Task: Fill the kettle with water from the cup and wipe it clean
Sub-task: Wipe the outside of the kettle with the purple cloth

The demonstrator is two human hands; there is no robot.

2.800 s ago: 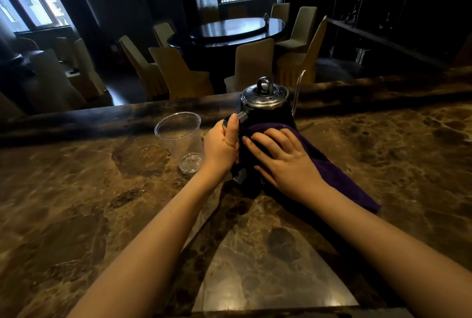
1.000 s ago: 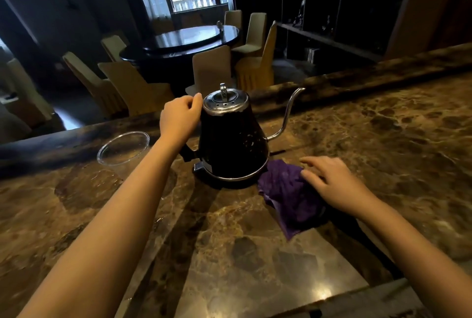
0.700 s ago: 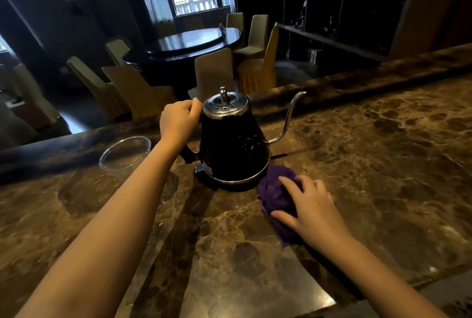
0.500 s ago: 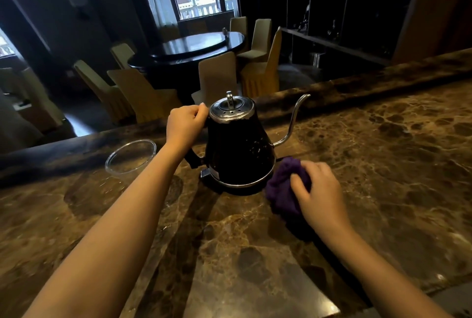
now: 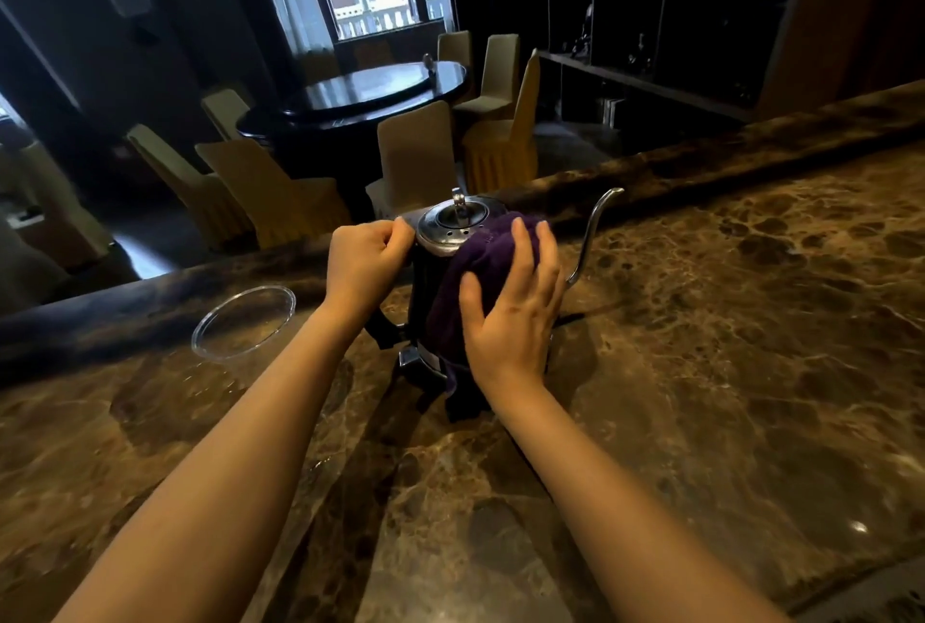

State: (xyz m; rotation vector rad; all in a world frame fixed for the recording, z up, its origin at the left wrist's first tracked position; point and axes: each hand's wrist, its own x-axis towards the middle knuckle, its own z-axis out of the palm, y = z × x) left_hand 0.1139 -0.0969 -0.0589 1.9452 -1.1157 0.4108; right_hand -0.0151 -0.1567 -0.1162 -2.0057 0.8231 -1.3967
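Observation:
A black kettle [image 5: 425,282] with a steel lid [image 5: 453,224] and a thin gooseneck spout [image 5: 593,232] stands upright on the brown marble counter [image 5: 701,347]. My left hand [image 5: 365,262] grips the kettle's handle at the left side, near the lid. My right hand [image 5: 515,307] presses a purple cloth [image 5: 468,287] flat against the kettle's near side, fingers spread; the cloth hides most of the body. A clear plastic cup [image 5: 245,327] stands to the left of the kettle, apart from both hands.
The counter has a raised dark ledge [image 5: 701,162] along its far edge. Beyond it are a round dark dining table [image 5: 370,91] with covered chairs and dark shelving [image 5: 660,21] at the right.
My right hand gathered the purple cloth off the counter and lifted it up onto the kettle's side. My left hand stayed on the handle and the kettle stayed in place.

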